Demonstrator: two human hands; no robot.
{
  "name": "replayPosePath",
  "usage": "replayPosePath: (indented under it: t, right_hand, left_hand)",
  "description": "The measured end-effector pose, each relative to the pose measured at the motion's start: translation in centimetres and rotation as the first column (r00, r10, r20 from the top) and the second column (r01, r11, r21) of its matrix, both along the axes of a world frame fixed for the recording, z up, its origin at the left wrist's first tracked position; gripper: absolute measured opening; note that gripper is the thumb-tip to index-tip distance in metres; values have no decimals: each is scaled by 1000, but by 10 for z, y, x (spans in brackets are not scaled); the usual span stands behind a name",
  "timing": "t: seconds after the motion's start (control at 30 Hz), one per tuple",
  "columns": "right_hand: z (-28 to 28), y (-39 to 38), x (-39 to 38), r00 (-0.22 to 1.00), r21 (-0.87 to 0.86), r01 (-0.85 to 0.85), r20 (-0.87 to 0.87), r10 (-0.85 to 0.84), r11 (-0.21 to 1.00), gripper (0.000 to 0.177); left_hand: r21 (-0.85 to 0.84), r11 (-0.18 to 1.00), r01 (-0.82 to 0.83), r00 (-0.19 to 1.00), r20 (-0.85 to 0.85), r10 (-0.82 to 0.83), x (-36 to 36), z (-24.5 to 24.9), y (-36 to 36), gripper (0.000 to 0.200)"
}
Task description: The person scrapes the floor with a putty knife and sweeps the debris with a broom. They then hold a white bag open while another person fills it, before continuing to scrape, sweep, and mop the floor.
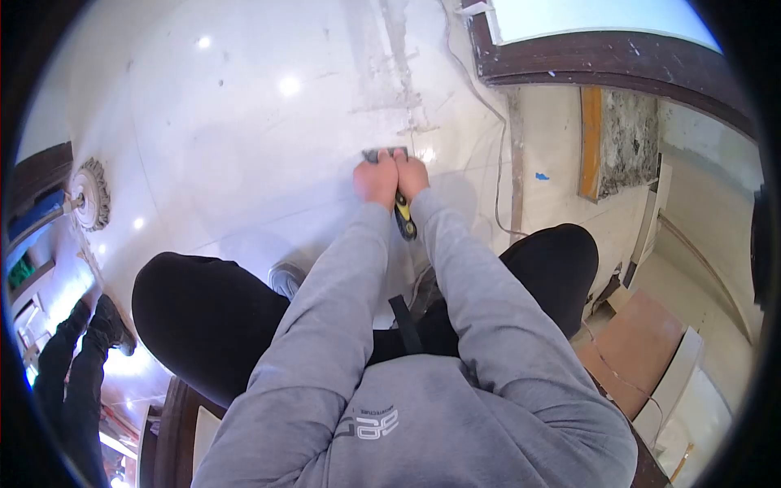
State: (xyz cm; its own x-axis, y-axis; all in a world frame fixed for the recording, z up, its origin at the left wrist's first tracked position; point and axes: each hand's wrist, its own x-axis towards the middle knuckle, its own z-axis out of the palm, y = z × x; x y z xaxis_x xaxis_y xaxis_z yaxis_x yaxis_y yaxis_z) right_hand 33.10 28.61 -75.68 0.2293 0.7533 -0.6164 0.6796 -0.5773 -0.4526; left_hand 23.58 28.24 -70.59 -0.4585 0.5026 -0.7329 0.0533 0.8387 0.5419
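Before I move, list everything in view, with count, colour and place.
Floor: one, pale, shiny, beneath everything
Smears: several, grey, ahead of the hands
Scraper-like tool: one, black and yellow, in both hands
Cord: one, greyish, right of the hands
Scrap: one, blue, right
Mottled board: one, grey with orange edge, upper right
Frame: one, dark brown, top right
Flat board: one, brown, lower right
Carved round base: one, greyish, left
Another person's legs: two, dark, lower left
Own knees: two, black, either side
Own sleeves: two, grey, centre
Left hand, right hand: bare, on the tool
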Motion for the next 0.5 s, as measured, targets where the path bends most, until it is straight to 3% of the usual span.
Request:
replayPosePath:
  t: [0.07, 0.13, 0.17, 0.2, 0.23, 0.27, 0.33, 0.4, 0.43, 0.5]
  right_hand:
    - [4, 15, -4, 999, -57, -30, 28, 31, 998, 62]
    - [12, 20, -8, 976, -98, 162, -132, -174, 982, 62]
    - [5, -1, -4, 974, -112, 175, -127, -189, 978, 62]
    - [-11, -8, 0, 998, -33, 57, -33, -58, 998, 61]
    - [-18, -1, 2, 995, 48, -75, 75, 72, 996, 59]
    - [-3, -6, -3, 997, 52, 71, -30, -69, 996, 59]
    - [-3, 9, -3, 993, 38, 106, -61, -104, 994, 60]
    - [7, 26, -8, 982, -38, 168, -77, -171, 985, 59]
    - [10, 11, -6, 981, -56, 179, -70, -183, 982, 59]
    - [2, 12, -1, 1000, -37, 25, -11, -25, 999, 61]
  left_hand:
    - [-68, 996, 56, 998, 40, -53, -5, 4, 15, 49]
    - [-65, 998, -4, 998, 60, 8, 1, -10, 17, 50]
    - [-56, 997, -52, 995, 77, 56, 4, -14, 8, 52]
    - [-63, 997, 51, 997, 63, -47, 3, -25, 2, 53]
    - [-29, 999, 38, 997, 61, -36, 2, -19, 11, 53]
    - [-42, 998, 37, 999, 17, -36, 2, -13, 6, 53]
    - [-86, 996, 39, 999, -26, -41, 2, -7, 3, 53]
    - [-14, 996, -91, 992, 88, 92, 1, -5, 18, 53]
    - [-33, 996, -80, 993, 90, 83, 5, -15, 5, 53]
    - [-20, 995, -94, 992, 79, 95, 12, -41, 5, 55]
